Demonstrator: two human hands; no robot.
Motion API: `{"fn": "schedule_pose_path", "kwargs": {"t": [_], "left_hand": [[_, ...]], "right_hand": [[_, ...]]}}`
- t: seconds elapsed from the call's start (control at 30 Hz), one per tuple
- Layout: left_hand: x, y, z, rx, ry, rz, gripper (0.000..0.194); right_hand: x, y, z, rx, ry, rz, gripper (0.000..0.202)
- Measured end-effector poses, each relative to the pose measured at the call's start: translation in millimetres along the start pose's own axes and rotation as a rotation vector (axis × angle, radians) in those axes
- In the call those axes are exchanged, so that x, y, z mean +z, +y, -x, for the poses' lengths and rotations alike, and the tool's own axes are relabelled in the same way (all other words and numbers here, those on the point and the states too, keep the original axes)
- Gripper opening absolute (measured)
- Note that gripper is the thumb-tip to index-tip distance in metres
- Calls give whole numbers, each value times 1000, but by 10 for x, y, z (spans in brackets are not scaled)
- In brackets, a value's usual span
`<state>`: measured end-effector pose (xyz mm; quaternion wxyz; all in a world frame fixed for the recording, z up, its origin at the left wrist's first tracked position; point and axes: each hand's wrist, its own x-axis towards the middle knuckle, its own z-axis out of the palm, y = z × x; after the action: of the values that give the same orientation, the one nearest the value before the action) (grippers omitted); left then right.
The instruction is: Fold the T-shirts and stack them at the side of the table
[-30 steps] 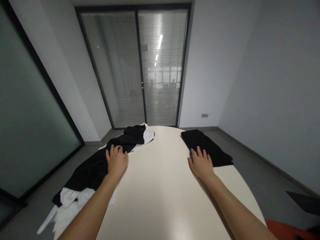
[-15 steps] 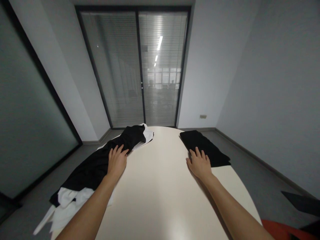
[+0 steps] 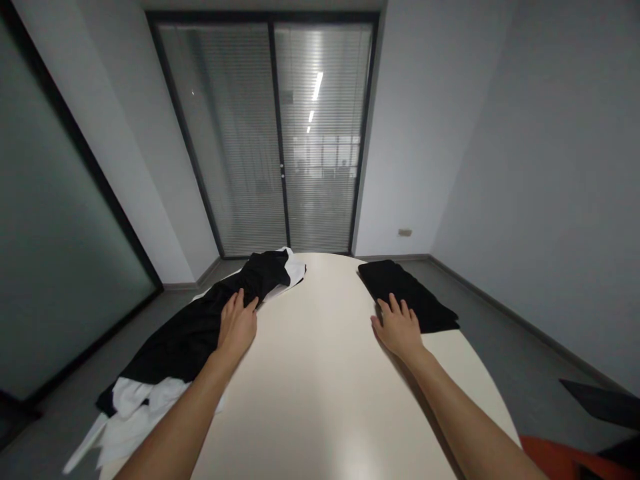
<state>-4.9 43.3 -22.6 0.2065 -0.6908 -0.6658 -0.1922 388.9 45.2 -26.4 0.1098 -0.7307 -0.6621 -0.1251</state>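
A heap of black cloth (image 3: 173,340) lies along the left side of the pale table (image 3: 310,373), with white cloth (image 3: 150,407) showing under its near end and more white at its far end. My left hand (image 3: 239,325) rests at the heap's right edge, fingers apart, holding nothing. On the right side lies a flat, folded black cloth (image 3: 407,293). My right hand (image 3: 401,330) touches its near left edge with spread fingers and nothing gripped.
The table's rounded far edge lies before a glass door (image 3: 320,200) with blinds. Part of a red object (image 3: 555,457) and a dark flat thing (image 3: 600,402) stand at the lower right, beyond the table edge.
My left hand has shifted slightly right and its fingers have drawn a little closer together. My right hand and the cloths look nearly the same.
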Motion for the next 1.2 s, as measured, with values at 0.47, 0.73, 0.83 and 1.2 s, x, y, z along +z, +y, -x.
{"fn": "schedule_pose_path", "kwargs": {"t": [0.47,0.73,0.83,1.2], "left_hand": [[-392,752,140,379,-125,479,34],[-797,1306,498,619,-400,612,37],[-779,1370,564,559,-377,540,55],[-738,1262,425,372,-239,527,41]], "right_hand": [[-8,4,2,-17,4,-28,53],[-8,12,1,-16,33,-80,52],[-51,-6,17,-95,82,-103,48],[-347,-157,109,-661,-171,-682,19]]}}
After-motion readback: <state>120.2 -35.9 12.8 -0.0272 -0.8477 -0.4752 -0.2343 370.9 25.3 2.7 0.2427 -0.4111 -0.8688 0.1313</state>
